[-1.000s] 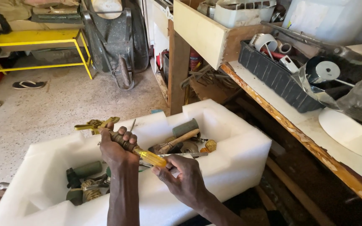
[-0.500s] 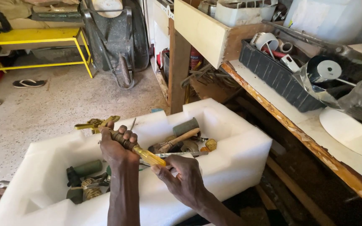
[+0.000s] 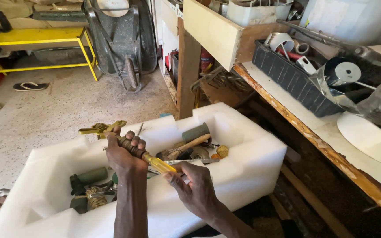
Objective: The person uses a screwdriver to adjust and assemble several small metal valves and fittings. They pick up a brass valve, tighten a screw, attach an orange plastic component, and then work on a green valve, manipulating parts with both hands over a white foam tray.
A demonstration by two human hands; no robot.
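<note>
Two hands at work over a white foam box (image 3: 243,163) of old tools: left hand (image 3: 122,152) clenched round a brass tap fitting (image 3: 100,129), right hand (image 3: 195,185) pinching the yellow handle (image 3: 162,165) of a screwdriver joined to it. Fitting lifted clear above the box; judged mid-job, nothing yet set down, a wooden-handled hammer (image 3: 186,147) left inside.

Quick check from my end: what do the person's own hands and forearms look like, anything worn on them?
Both are bare. The left hand and right hand wear no gloves, and no rings, watch or bracelet show. Both forearms are uncovered as far as the bottom edge of the picture, with no sleeve in view. No tape, bandage or markings are visible on either.
</note>
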